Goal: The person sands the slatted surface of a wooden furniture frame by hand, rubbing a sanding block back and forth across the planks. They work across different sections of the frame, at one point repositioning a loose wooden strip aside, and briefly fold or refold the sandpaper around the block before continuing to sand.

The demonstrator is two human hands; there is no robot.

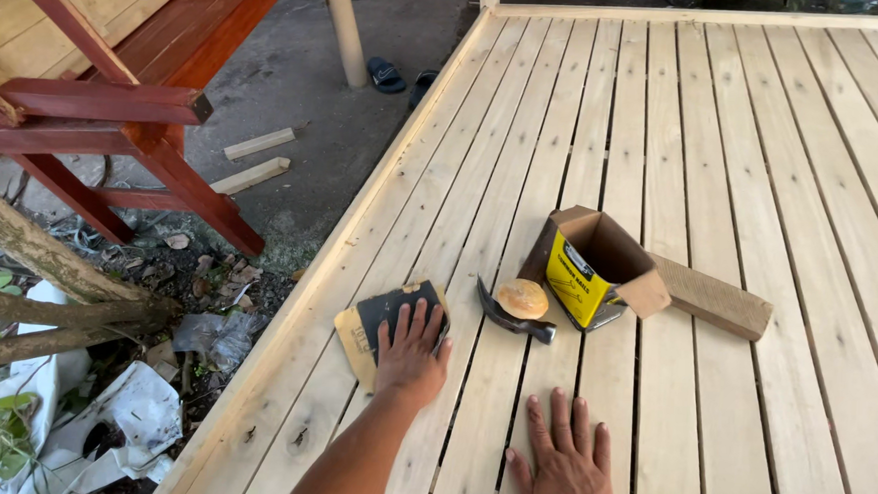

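Head view: the left hand point(412, 351) presses flat, fingers spread, on a dark sandpaper sheet point(392, 320) near the left edge of the pale slatted deck point(763, 174), gripping nothing. Just right, the right hand point(568, 464) lies open-palmed on the boards, bracing. Beyond lie a hammer point(515, 316), a yellow box point(588, 265) and a wood block point(712, 296).

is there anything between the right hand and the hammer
Nothing visible: the right hand lies flat on the bare slats, and the hammer lies just ahead. The left hand presses sandpaper off to the side.
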